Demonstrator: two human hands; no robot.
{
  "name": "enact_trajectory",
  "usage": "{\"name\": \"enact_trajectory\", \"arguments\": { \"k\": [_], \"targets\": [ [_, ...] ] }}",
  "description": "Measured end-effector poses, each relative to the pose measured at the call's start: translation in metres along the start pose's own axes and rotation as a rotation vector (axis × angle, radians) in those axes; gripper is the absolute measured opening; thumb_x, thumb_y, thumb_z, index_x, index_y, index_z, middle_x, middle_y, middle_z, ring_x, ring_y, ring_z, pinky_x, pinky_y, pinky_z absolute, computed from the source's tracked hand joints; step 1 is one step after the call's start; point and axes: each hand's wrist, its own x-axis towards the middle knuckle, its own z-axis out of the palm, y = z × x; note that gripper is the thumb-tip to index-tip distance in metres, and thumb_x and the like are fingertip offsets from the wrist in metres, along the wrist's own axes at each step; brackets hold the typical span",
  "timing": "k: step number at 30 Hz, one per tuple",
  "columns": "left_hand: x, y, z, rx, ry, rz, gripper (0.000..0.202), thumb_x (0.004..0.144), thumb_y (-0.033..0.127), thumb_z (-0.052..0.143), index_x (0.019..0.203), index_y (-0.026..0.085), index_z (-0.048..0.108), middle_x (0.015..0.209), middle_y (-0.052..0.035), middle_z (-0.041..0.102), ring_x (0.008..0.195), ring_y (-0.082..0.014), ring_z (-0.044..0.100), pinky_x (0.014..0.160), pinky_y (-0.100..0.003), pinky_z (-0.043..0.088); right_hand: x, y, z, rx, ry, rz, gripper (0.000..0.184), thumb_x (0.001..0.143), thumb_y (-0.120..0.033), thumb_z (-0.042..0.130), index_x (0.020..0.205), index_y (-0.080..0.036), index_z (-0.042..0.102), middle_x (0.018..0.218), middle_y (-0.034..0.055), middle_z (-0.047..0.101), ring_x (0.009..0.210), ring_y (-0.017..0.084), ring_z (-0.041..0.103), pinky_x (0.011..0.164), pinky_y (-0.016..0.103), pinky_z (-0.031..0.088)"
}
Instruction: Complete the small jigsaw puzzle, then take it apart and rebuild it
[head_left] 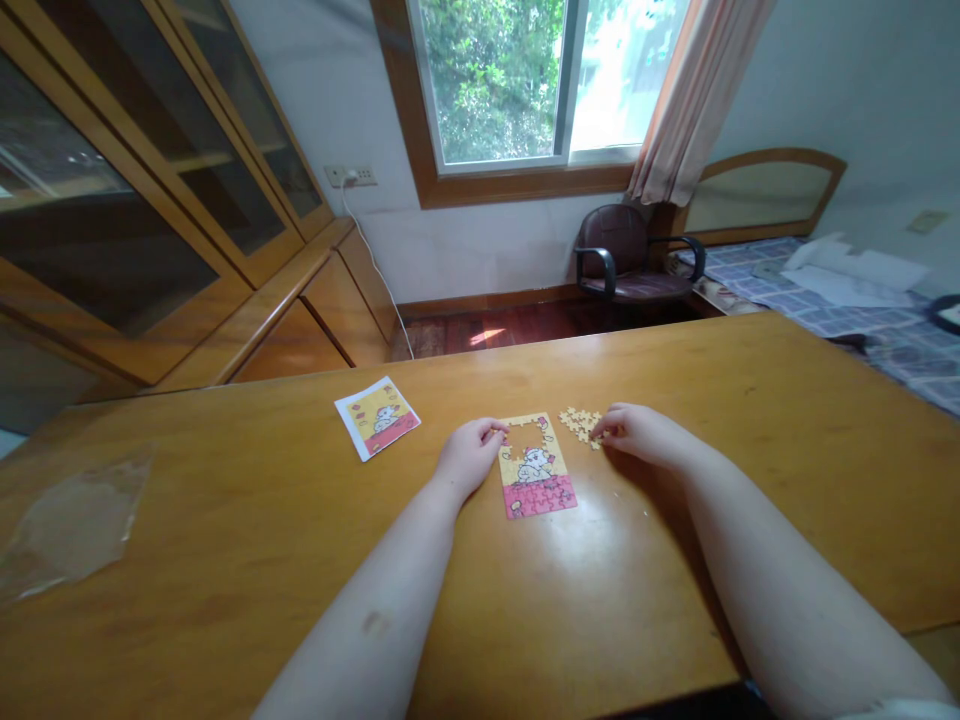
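Note:
A jigsaw puzzle point(538, 497) in yellow and pink, with a white cartoon animal on it, lies flat on the wooden table. Bare wood shows through a gap in its upper part. My left hand point(471, 455) rests at the puzzle's left edge, fingers closed together near the upper left corner; whether a piece is under them I cannot make out. Right of the puzzle is a small heap of loose puzzle pieces point(579, 424). My right hand point(634, 432) reaches into the right side of this heap, its fingertips pinched at a piece.
A printed reference picture point(379, 420) lies left of the puzzle. Farther left is a clear plastic bag point(71, 520). Beyond the table point(262, 500) stand a glass-door cabinet point(225, 190), an office chair point(626, 255) and a bed point(810, 290).

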Motion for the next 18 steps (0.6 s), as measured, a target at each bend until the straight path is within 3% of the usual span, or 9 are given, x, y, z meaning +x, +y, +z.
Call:
{"name": "enact_trajectory", "arguments": {
  "k": [10, 15, 18],
  "targets": [
    [0.000, 0.001, -0.001, 0.013, -0.010, 0.007, 0.026, 0.082, 0.031, 0.049, 0.091, 0.021, 0.070, 0.085, -0.0022, 0.071, 0.080, -0.0191, 0.063, 0.076, -0.029, 0.046, 0.002, 0.002, 0.006, -0.033, -0.029, 0.063, 0.011, 0.068, -0.028, 0.066, 0.075, -0.021, 0.072, 0.078, 0.0038, 0.068, 0.068, 0.018, 0.059, 0.060, 0.025, 0.039],
    [0.000, 0.000, -0.001, 0.014, -0.008, 0.012, 0.026, 0.083, 0.031, 0.049, 0.092, 0.021, 0.070, 0.084, -0.0022, 0.071, 0.081, -0.0190, 0.063, 0.077, -0.029, 0.046, -0.004, -0.009, 0.007, -0.002, -0.101, 0.104, 0.020, 0.068, -0.041, 0.068, 0.064, -0.021, 0.069, 0.063, 0.0027, 0.066, 0.057, 0.017, 0.056, 0.052, 0.026, 0.035],
    [0.000, 0.000, -0.001, 0.011, -0.009, 0.009, 0.026, 0.084, 0.032, 0.048, 0.092, 0.021, 0.070, 0.084, -0.0021, 0.071, 0.080, -0.0190, 0.063, 0.077, -0.029, 0.046, -0.006, -0.011, 0.004, 0.050, -0.087, 0.060, 0.016, 0.069, -0.036, 0.066, 0.070, -0.021, 0.071, 0.066, 0.0022, 0.066, 0.061, 0.017, 0.057, 0.055, 0.026, 0.037]
  ]
}}
